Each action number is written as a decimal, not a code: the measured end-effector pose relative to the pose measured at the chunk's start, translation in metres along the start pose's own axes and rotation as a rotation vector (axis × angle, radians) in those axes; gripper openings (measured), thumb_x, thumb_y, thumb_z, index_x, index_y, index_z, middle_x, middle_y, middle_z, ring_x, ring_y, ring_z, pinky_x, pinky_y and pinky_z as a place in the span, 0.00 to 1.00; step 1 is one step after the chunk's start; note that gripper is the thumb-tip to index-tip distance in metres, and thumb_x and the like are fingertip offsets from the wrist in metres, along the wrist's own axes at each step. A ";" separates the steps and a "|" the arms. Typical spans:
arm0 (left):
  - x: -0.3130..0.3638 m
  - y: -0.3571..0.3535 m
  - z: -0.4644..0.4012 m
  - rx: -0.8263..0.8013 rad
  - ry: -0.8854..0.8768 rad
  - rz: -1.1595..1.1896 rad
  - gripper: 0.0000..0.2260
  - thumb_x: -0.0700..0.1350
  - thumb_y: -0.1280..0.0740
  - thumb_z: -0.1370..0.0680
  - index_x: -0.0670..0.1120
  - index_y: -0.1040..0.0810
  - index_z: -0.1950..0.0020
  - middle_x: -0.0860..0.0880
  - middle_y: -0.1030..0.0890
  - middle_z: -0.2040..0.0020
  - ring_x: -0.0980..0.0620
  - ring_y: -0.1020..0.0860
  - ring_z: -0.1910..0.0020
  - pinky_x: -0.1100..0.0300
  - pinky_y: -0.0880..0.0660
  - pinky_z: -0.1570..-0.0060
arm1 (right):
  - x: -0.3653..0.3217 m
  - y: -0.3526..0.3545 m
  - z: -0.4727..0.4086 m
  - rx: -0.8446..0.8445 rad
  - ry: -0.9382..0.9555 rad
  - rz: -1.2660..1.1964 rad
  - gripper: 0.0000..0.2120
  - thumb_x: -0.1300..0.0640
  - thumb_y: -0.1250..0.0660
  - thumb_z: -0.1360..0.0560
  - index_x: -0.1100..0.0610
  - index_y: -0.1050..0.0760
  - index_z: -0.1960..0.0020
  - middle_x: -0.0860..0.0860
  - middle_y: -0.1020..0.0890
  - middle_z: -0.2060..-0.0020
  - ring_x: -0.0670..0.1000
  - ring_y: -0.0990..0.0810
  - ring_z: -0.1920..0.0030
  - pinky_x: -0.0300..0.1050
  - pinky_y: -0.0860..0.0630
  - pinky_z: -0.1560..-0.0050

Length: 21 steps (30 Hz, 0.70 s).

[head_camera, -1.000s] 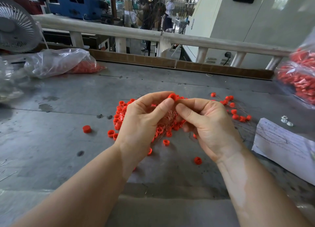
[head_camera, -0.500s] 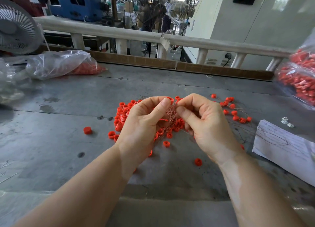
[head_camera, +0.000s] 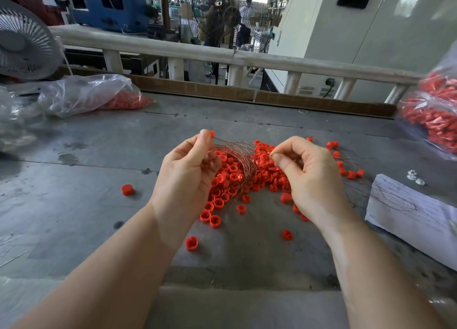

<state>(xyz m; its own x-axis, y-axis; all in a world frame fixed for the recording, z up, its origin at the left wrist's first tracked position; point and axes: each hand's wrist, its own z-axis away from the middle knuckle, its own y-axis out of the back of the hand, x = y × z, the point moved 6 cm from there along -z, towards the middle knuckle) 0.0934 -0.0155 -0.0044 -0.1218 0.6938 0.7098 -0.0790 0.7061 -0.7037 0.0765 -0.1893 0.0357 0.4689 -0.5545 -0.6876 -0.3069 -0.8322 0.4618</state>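
A heap of small red plastic caps (head_camera: 247, 177) lies on the grey metal table (head_camera: 74, 205). My left hand (head_camera: 188, 173) pinches one red cap (head_camera: 212, 134) at its fingertips and also holds a bundle of thin copper wires (head_camera: 237, 160) that fans out over the heap. My right hand (head_camera: 309, 177) pinches the end of one wire (head_camera: 247, 144), which runs from the cap across to its fingertips. The two hands are held apart above the heap.
Loose caps (head_camera: 127, 189) lie scattered around the heap. A clear bag with red parts (head_camera: 99, 93) lies back left beside a white fan (head_camera: 22, 41). Another bag of red parts (head_camera: 435, 121) sits at the right edge. A sheet of paper (head_camera: 408, 212) lies at the right, with white nuts (head_camera: 414, 177) behind it.
The hands, pressed together a second ago, have drawn apart. The left hand has lifted a cap and a wire now stretches between it and the right fingertips.
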 end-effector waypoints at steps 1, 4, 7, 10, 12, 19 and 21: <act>0.001 0.002 -0.001 0.011 -0.002 0.005 0.05 0.42 0.35 0.25 0.41 0.24 0.59 0.50 0.28 0.69 0.60 0.28 0.73 0.69 0.26 0.69 | 0.002 0.003 -0.001 0.026 -0.008 0.026 0.10 0.65 0.33 0.26 0.52 0.24 0.63 0.45 0.22 0.71 0.45 0.26 0.67 0.36 0.29 0.65; 0.003 0.004 -0.002 0.026 -0.013 -0.021 0.05 0.41 0.36 0.23 0.41 0.25 0.58 0.52 0.27 0.71 0.60 0.27 0.74 0.68 0.25 0.68 | 0.010 0.009 -0.002 0.095 -0.058 0.114 0.09 0.64 0.33 0.26 0.54 0.24 0.62 0.49 0.20 0.68 0.49 0.23 0.65 0.47 0.25 0.58; 0.001 0.001 0.000 0.003 -0.029 -0.127 0.05 0.39 0.35 0.23 0.42 0.25 0.58 0.51 0.24 0.69 0.60 0.25 0.73 0.67 0.23 0.66 | 0.015 0.015 -0.001 0.151 -0.079 0.238 0.06 0.63 0.33 0.25 0.57 0.22 0.60 0.50 0.19 0.66 0.53 0.22 0.61 0.53 0.25 0.58; -0.005 -0.001 0.002 -0.014 -0.023 -0.259 0.04 0.37 0.36 0.23 0.41 0.24 0.57 0.48 0.23 0.64 0.59 0.23 0.70 0.65 0.22 0.64 | 0.019 0.020 -0.001 0.196 -0.120 0.329 0.06 0.62 0.34 0.25 0.55 0.23 0.60 0.47 0.22 0.68 0.51 0.23 0.63 0.47 0.27 0.62; -0.010 -0.003 0.003 -0.046 0.018 -0.272 0.03 0.36 0.36 0.23 0.40 0.23 0.55 0.46 0.21 0.62 0.58 0.22 0.69 0.65 0.21 0.62 | 0.029 0.024 -0.002 0.222 -0.196 0.285 0.08 0.62 0.35 0.24 0.53 0.25 0.61 0.43 0.24 0.69 0.47 0.24 0.66 0.43 0.30 0.65; -0.019 -0.008 0.007 -0.144 0.092 -0.312 0.04 0.36 0.34 0.25 0.41 0.22 0.52 0.46 0.19 0.60 0.56 0.21 0.67 0.64 0.22 0.63 | 0.073 0.052 -0.001 0.520 -0.538 -0.362 0.12 0.65 0.39 0.22 0.55 0.28 0.63 0.51 0.22 0.70 0.39 0.29 0.79 0.29 0.35 0.78; -0.019 -0.010 0.008 -0.165 0.088 -0.340 0.04 0.38 0.32 0.27 0.41 0.21 0.54 0.47 0.19 0.62 0.56 0.22 0.67 0.64 0.22 0.65 | 0.080 0.061 0.000 0.593 -0.547 -0.384 0.12 0.65 0.39 0.22 0.55 0.28 0.62 0.51 0.22 0.68 0.38 0.27 0.78 0.29 0.33 0.76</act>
<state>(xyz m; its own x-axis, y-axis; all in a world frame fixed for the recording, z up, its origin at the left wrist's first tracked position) 0.0889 -0.0366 -0.0112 -0.0296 0.4209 0.9066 0.0606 0.9061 -0.4187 0.0953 -0.2843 0.0089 0.2132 -0.0360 -0.9763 -0.6594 -0.7427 -0.1166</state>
